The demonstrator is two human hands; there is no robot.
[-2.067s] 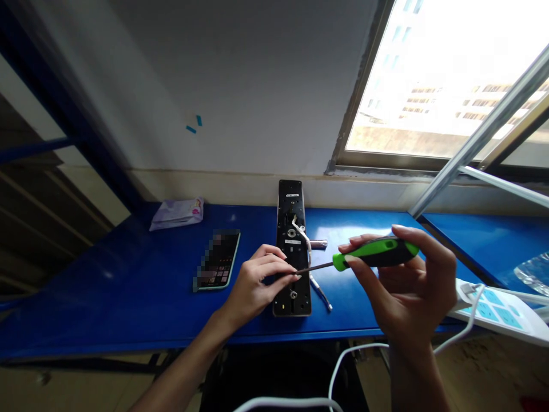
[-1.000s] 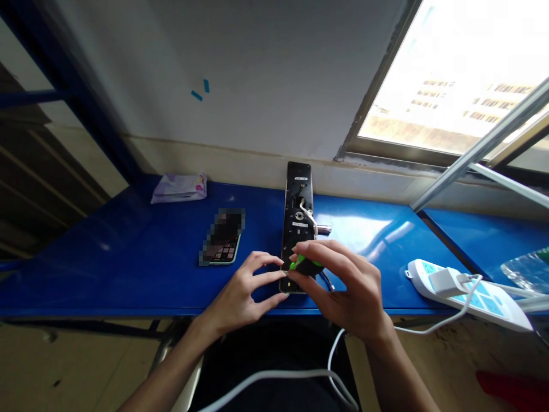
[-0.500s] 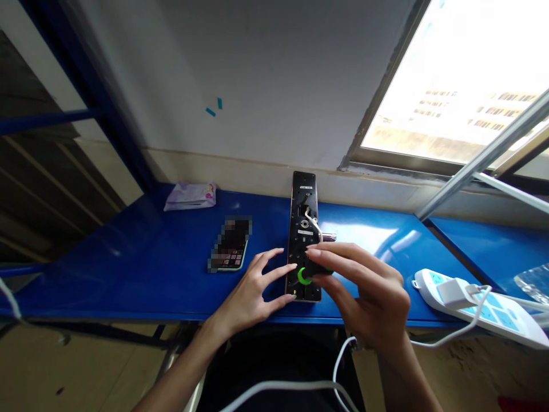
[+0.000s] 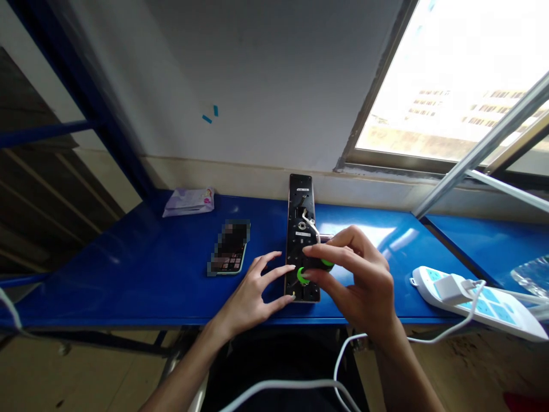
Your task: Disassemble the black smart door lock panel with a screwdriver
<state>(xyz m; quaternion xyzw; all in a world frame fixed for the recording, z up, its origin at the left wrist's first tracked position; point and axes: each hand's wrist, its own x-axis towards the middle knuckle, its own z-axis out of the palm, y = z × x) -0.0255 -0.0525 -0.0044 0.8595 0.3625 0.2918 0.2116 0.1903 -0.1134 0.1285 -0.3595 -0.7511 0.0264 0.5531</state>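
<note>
A long black door lock panel [image 4: 295, 249] lies back side up on the blue bench, with a white cable [image 4: 314, 227] running along it. A metal lever handle [image 4: 326, 237] sticks out from its right side, partly hidden by my right hand. My right hand [image 4: 364, 277] is closed, pinching a black-and-green screwdriver [image 4: 316, 264] by its handle over the lower part of the panel. The screwdriver's tip is out of sight. My left hand [image 4: 253, 292] has its fingers spread, the fingertips resting at the panel's left edge.
Left of the panel lies a phone [image 4: 231, 247], partly pixelated. Behind it, by the wall, is a purple soft packet [image 4: 189, 201]. On the right, a white power strip [image 4: 484, 306] holds a plugged-in charger [image 4: 452, 289]. Its white cord [image 4: 446, 339] hangs past the bench's front edge.
The fingers of my right hand have rolled around the screwdriver handle, and the wrist has turned slightly. My left hand keeps its place on the panel. The whole view has shifted a little.
</note>
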